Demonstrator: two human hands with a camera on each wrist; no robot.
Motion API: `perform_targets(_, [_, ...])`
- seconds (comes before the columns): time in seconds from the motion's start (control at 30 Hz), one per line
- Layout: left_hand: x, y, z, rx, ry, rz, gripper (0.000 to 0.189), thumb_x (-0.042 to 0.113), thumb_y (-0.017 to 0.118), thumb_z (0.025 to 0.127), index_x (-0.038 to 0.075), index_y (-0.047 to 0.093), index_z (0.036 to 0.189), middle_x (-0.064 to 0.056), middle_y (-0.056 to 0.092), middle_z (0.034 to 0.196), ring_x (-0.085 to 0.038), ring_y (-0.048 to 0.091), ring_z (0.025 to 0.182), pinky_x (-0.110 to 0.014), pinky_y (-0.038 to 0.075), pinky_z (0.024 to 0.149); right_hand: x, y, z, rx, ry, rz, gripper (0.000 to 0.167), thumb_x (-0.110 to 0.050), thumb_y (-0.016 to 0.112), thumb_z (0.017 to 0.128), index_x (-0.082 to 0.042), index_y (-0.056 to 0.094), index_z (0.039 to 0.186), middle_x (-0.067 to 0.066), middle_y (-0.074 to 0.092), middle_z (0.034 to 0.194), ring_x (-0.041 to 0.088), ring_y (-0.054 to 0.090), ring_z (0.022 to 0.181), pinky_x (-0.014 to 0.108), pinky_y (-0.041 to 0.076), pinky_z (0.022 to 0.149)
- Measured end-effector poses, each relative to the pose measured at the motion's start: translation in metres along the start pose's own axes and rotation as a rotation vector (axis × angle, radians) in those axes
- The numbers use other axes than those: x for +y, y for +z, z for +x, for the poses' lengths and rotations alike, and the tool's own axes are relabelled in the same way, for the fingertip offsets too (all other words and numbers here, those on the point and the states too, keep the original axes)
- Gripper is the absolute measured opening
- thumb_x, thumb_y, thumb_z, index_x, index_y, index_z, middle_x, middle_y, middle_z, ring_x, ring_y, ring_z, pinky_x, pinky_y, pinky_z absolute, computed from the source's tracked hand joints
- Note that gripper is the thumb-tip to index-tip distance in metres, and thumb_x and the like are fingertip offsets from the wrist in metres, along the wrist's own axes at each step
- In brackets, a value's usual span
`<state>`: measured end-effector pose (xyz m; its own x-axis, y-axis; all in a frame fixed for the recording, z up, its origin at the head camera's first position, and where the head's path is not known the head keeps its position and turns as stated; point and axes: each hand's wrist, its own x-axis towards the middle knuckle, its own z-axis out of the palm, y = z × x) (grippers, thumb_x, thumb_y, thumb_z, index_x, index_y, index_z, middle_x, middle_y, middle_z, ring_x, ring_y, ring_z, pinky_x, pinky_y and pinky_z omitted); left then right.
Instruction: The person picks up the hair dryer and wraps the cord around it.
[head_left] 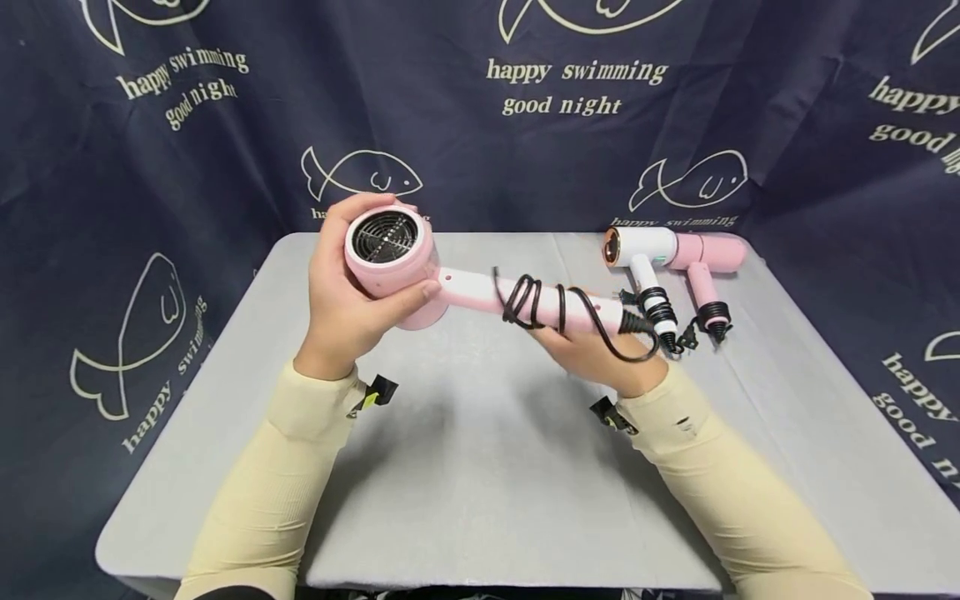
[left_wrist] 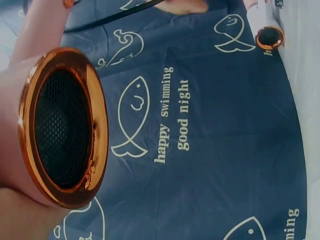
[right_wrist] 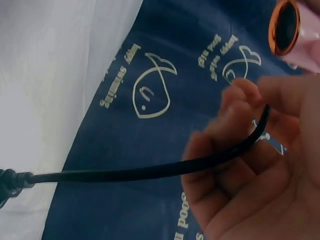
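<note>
A pink hair dryer (head_left: 431, 314) is held up above the table with its round black rear grille facing the head camera. My left hand (head_left: 333, 283) grips its barrel, thumb across the side near the handle. In the left wrist view, the copper-rimmed mesh outlet (left_wrist: 62, 127) shows close up. Black cord (head_left: 525, 304) winds loosely round the handle and loops at its ribbed end. My right hand (head_left: 592, 354) is beneath the handle, which partly hides its fingers. In the right wrist view, thumb and fingers pinch a length of black cord (right_wrist: 125, 174) whose thicker end (right_wrist: 12, 185) hangs off left.
At the table's back right lie a white hair dryer (head_left: 643, 243) and another pink hair dryer (head_left: 720, 252), side by side, cords wound round their handles. The grey table (head_left: 465, 483) is backed by a dark blue fish-print cloth (head_left: 480, 183).
</note>
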<state>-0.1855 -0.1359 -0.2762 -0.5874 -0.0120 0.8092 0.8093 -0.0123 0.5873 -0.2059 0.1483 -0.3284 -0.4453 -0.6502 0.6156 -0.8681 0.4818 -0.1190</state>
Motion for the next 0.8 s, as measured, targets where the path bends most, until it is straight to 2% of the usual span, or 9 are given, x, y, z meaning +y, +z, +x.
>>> perform_targets(0.07, [0.007,0.002,0.001,0.036,0.002,-0.002,0.077,-0.008,0.089,0.063,-0.002,0.057,0.133,-0.016,0.065,0.126,-0.036,0.064,0.115,-0.041,0.052,0.101,0.0,0.007,-0.002,-0.127,0.036,0.009,0.016,-0.015,0.06,0.103,-0.011,0.072,0.113,-0.004,0.054,0.07,0.008,0.045,0.056,0.026,0.042,0.053])
perform_targets(0.1, [0.01,0.003,0.002,0.058,0.006,0.0,0.076,-0.007,0.088,0.064,-0.003,0.057,0.133,-0.016,0.066,0.125,-0.036,0.064,0.114,-0.041,0.052,0.101,-0.001,0.008,-0.002,-0.18,0.109,0.12,0.019,-0.018,0.063,0.103,-0.016,0.071,0.119,-0.007,0.053,0.069,0.004,0.043,0.056,0.024,0.041,0.053])
perform_targets(0.13, [0.013,0.004,0.002,0.083,0.014,0.004,0.074,-0.006,0.088,0.064,-0.004,0.057,0.132,-0.014,0.066,0.123,-0.035,0.065,0.113,-0.041,0.052,0.1,-0.003,0.009,-0.002,-0.227,0.204,0.221,0.016,-0.021,0.064,0.102,-0.02,0.07,0.116,-0.012,0.046,0.065,0.001,0.041,0.055,0.022,0.04,0.054])
perform_targets(0.2, [0.018,0.006,0.004,0.138,0.029,0.016,0.072,-0.004,0.086,0.066,-0.006,0.056,0.131,-0.012,0.067,0.121,-0.035,0.064,0.112,-0.04,0.052,0.099,-0.007,0.008,-0.003,-0.352,0.225,0.204,0.016,-0.027,0.06,0.104,-0.022,0.068,0.117,-0.014,0.051,0.069,0.001,0.045,0.057,0.024,0.044,0.057])
perform_targets(0.3, [0.02,0.006,0.007,0.226,0.048,0.026,0.071,-0.003,0.086,0.065,-0.007,0.056,0.13,-0.009,0.067,0.119,-0.034,0.065,0.109,-0.039,0.052,0.097,-0.016,0.004,-0.002,-0.454,0.213,0.227,0.008,-0.028,0.061,0.104,-0.023,0.067,0.105,-0.016,0.056,0.075,0.001,0.05,0.063,0.025,0.047,0.063])
perform_targets(0.37, [0.02,0.004,0.008,0.273,0.057,0.041,0.07,-0.003,0.086,0.066,-0.006,0.057,0.129,-0.009,0.066,0.119,-0.034,0.065,0.108,-0.039,0.052,0.097,-0.023,0.001,-0.002,-0.496,0.197,0.232,0.011,-0.028,0.061,0.104,-0.024,0.067,0.096,-0.017,0.057,0.077,0.001,0.051,0.067,0.025,0.049,0.067])
perform_targets(0.47, [0.019,0.001,0.01,0.321,0.065,0.066,0.069,-0.002,0.086,0.066,-0.004,0.057,0.129,-0.009,0.065,0.119,-0.034,0.065,0.107,-0.039,0.052,0.097,-0.034,-0.005,-0.002,-0.505,0.152,0.236,0.017,-0.029,0.061,0.105,-0.023,0.065,0.089,-0.016,0.054,0.075,0.0,0.051,0.068,0.024,0.049,0.068])
perform_targets(0.57, [0.018,-0.001,0.012,0.346,0.071,0.097,0.069,-0.001,0.087,0.067,-0.003,0.057,0.13,-0.009,0.064,0.12,-0.033,0.065,0.108,-0.039,0.051,0.098,-0.046,-0.013,-0.003,-0.465,0.1,0.219,0.015,-0.03,0.061,0.105,-0.024,0.063,0.091,-0.018,0.054,0.079,-0.001,0.051,0.07,0.022,0.049,0.069])
perform_targets(0.8, [0.011,-0.002,0.01,0.315,0.054,0.169,0.069,-0.002,0.087,0.069,-0.006,0.055,0.13,-0.009,0.064,0.121,-0.028,0.065,0.108,-0.037,0.051,0.099,-0.066,-0.036,-0.003,-0.362,0.012,0.205,0.005,-0.027,0.06,0.105,-0.024,0.06,0.101,-0.02,0.057,0.094,-0.004,0.052,0.075,0.018,0.048,0.072])
